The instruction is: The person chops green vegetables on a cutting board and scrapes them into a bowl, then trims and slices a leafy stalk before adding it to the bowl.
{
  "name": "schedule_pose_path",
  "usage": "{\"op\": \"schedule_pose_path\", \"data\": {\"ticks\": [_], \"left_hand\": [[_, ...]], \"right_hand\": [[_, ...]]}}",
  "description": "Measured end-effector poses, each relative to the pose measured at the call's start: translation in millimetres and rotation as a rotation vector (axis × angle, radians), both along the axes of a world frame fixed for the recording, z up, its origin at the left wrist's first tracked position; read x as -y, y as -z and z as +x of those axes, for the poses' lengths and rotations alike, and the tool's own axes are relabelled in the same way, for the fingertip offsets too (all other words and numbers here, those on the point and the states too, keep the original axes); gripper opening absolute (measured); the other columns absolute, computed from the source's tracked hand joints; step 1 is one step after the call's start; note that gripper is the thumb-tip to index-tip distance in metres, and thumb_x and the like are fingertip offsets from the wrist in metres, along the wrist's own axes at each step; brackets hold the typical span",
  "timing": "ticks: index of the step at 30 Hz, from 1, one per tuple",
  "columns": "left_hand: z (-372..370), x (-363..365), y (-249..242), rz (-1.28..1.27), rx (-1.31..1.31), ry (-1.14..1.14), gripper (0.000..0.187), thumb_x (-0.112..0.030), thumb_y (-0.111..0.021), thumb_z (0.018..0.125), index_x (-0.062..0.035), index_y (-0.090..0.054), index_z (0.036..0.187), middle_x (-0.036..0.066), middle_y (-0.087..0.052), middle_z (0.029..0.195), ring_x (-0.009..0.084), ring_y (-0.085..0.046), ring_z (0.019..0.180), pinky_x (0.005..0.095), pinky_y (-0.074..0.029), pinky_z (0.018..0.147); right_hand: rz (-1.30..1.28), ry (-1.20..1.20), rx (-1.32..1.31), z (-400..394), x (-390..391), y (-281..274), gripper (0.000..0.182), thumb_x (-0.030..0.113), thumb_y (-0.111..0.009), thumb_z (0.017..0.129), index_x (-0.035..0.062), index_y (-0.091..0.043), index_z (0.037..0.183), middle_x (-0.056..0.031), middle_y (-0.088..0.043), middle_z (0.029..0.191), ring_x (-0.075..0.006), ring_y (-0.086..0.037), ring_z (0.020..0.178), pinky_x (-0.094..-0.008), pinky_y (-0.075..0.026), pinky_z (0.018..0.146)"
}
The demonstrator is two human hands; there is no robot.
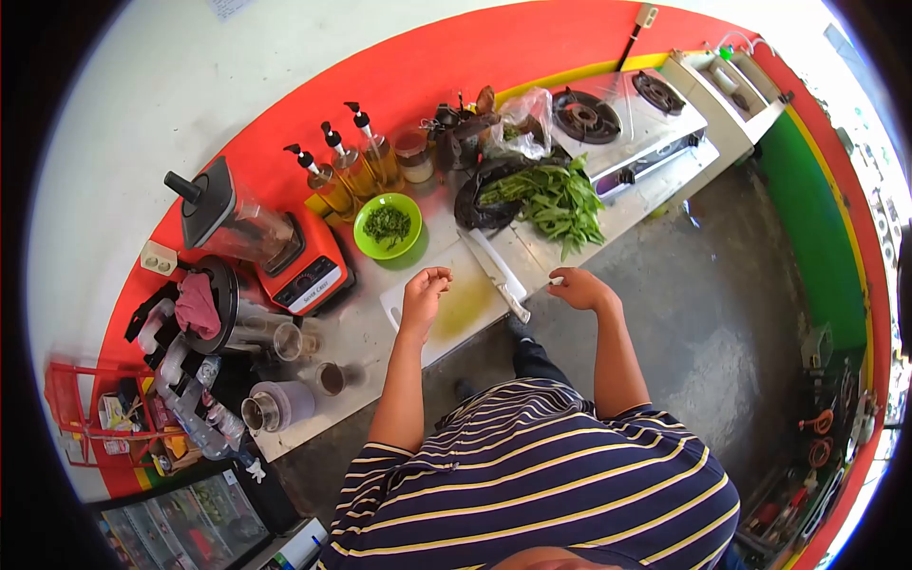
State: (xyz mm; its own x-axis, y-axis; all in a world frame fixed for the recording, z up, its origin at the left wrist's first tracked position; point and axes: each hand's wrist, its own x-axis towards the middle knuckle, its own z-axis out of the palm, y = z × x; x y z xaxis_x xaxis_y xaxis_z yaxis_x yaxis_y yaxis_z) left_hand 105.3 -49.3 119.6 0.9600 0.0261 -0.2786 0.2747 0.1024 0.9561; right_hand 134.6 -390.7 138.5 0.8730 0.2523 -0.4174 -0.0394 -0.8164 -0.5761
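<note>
My left hand [425,296] is over the left part of a white cutting board [394,302], its fingers curled together; whether they hold anything is hidden. Beyond the board's right edge, my right hand [581,289] pinches a small white piece [556,281] whose kind I cannot make out. A knife [496,274] lies along the right side of the board, its pale handle toward me. Yellow-green stain marks the board's middle. Behind it, a lime-green bowl [410,249] holds chopped green leaves [387,225]. Leafy greens [565,204] spill from a black plastic bag [475,204].
A red blender [309,271] stands at the left, near three pump bottles [353,171]. A gas stove [622,123] and a sink [736,90] are at the back right. A lilac-grey container [285,404] and a cup [332,378] stand by the counter's left front edge.
</note>
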Motion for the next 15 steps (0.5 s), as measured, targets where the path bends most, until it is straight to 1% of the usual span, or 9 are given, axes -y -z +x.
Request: {"op": "schedule_pose_path", "data": {"ticks": [3,5,7,8,10,11,13,14,15], "left_hand": [[33.0,16.0,7.1,0.028,0.010,-0.004,0.020,-0.012,-0.059,0.094,-0.0072,-0.068,0.110,0.002,-0.070,0.106,0.0101,-0.061,0.091,0.0268,-0.044,0.083],[54.0,29.7,9.4,0.048,0.000,-0.004,0.020,-0.012,-0.059,0.093,-0.0067,-0.068,0.111,0.003,-0.071,0.107,0.0108,-0.061,0.092,0.0273,-0.045,0.084],[81.2,45.7,6.7,0.101,0.085,0.099,0.024,-0.009,-0.059,0.092,-0.0037,-0.067,0.114,0.005,-0.071,0.109,0.0138,-0.064,0.096,0.0294,-0.048,0.088],[95.5,54.0,6.1,0.111,0.076,0.091,0.024,-0.009,-0.059,0.092,-0.0037,-0.067,0.114,0.005,-0.071,0.109,0.0138,-0.064,0.096,0.0294,-0.048,0.088],[127.1,70.6,6.3,0.191,0.166,0.167,0.027,-0.005,-0.059,0.091,0.0000,-0.066,0.117,0.007,-0.071,0.110,0.0168,-0.065,0.101,0.0308,-0.050,0.092],[142.1,79.7,6.5,0.201,0.161,0.165,0.027,-0.005,-0.059,0.091,0.0000,-0.066,0.117,0.007,-0.071,0.110,0.0168,-0.065,0.101,0.0308,-0.050,0.092],[168.5,100.0,9.9,0.344,0.186,0.158,0.028,-0.004,-0.060,0.089,0.0004,-0.067,0.116,0.010,-0.071,0.111,0.0182,-0.067,0.101,0.0314,-0.051,0.091],[180.2,109.1,12.1,0.414,0.197,0.153,0.028,-0.004,-0.061,0.088,0.0006,-0.068,0.115,0.011,-0.071,0.112,0.0190,-0.068,0.101,0.0316,-0.052,0.090],[190.6,117.1,14.9,0.417,0.191,0.146,0.028,-0.004,-0.061,0.088,0.0006,-0.068,0.115,0.011,-0.071,0.112,0.0190,-0.068,0.101,0.0316,-0.052,0.090]], "right_hand": [[0.007,-0.006,0.026,41.2,4.1,-1.0,0.049,0.030,-0.068,0.091,0.0026,-0.062,0.131,-0.0219,-0.073,0.105,-0.0352,-0.070,0.101,-0.0425,-0.053,0.090],[0.068,0.013,0.049,63.5,3.5,-15.0,0.050,0.030,-0.068,0.091,0.0028,-0.061,0.132,-0.0222,-0.073,0.103,-0.0354,-0.070,0.099,-0.0428,-0.053,0.088],[0.110,-0.010,0.083,82.9,5.3,-24.1,0.049,0.029,-0.069,0.091,0.0026,-0.062,0.131,-0.0228,-0.073,0.101,-0.0358,-0.070,0.095,-0.0428,-0.053,0.085],[0.141,-0.008,0.093,93.1,5.3,-28.4,0.048,0.029,-0.069,0.091,0.0023,-0.062,0.130,-0.0224,-0.073,0.100,-0.0359,-0.070,0.094,-0.0428,-0.053,0.084],[0.198,-0.005,0.146,113.8,6.5,-20.6,0.045,0.029,-0.069,0.091,0.0015,-0.064,0.126,-0.0210,-0.074,0.096,-0.0358,-0.071,0.091,-0.0426,-0.053,0.082],[0.209,-0.007,0.142,124.9,8.6,-14.0,0.045,0.029,-0.069,0.091,0.0015,-0.064,0.126,-0.0210,-0.074,0.096,-0.0358,-0.071,0.091,-0.0426,-0.053,0.082],[0.241,-0.077,0.086,145.3,8.9,-8.0,0.044,0.029,-0.069,0.091,0.0013,-0.065,0.125,-0.0206,-0.074,0.097,-0.0358,-0.071,0.091,-0.0430,-0.053,0.082],[0.247,-0.103,0.121,155.5,9.0,0.5,0.043,0.027,-0.070,0.090,0.0010,-0.065,0.124,-0.0204,-0.073,0.095,-0.0364,-0.070,0.091,-0.0431,-0.053,0.083],[0.250,-0.111,0.116,163.4,8.3,1.0,0.043,0.027,-0.070,0.090,0.0010,-0.065,0.124,-0.0204,-0.073,0.095,-0.0364,-0.070,0.091,-0.0431,-0.053,0.083]]}}
